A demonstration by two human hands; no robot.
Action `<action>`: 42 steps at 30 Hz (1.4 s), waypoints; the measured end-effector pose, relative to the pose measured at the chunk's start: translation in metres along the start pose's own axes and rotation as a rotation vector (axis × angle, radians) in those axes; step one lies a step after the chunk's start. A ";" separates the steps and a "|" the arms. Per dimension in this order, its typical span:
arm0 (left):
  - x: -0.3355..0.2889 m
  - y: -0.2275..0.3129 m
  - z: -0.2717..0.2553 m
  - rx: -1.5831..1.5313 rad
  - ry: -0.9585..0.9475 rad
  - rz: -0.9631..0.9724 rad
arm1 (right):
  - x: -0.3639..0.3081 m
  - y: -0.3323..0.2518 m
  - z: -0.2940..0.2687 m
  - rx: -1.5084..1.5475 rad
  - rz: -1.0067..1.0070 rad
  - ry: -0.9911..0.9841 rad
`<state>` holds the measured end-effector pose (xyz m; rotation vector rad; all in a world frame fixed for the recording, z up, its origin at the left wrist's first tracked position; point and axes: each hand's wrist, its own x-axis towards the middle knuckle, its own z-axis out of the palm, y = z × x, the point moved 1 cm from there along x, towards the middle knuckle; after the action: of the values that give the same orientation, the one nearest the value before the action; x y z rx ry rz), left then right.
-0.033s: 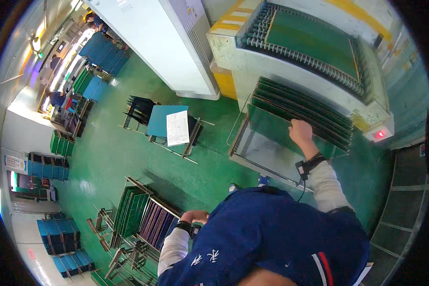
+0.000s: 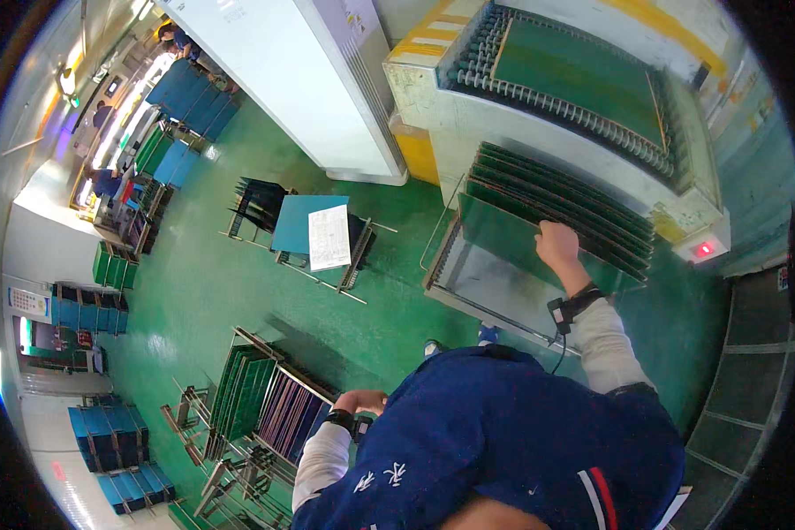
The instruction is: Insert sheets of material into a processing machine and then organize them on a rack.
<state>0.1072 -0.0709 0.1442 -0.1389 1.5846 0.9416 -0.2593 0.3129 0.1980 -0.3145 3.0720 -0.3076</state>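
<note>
Here, my right hand (image 2: 558,245) curls at the green panel (image 2: 501,223) beneath its fingers, clamped or not unclear. My left hand's (image 2: 362,402) I can't tell.

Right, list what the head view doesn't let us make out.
Head view:
Left hand: fingertips hidden by the blue shirt, so any hold is unclear.
Right hand: its back hides its contact with the green panel.
White sheet: writing too small.
Shoes: mostly behind the shirt.
</note>
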 end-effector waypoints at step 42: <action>0.018 -0.019 -0.006 -0.100 -0.047 0.046 | 0.002 -0.002 -0.003 -0.018 0.058 -0.049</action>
<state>0.1085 -0.0797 0.1190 -0.1494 1.5036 1.0533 -0.2607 0.3111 0.2016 -0.2295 3.0311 -0.2661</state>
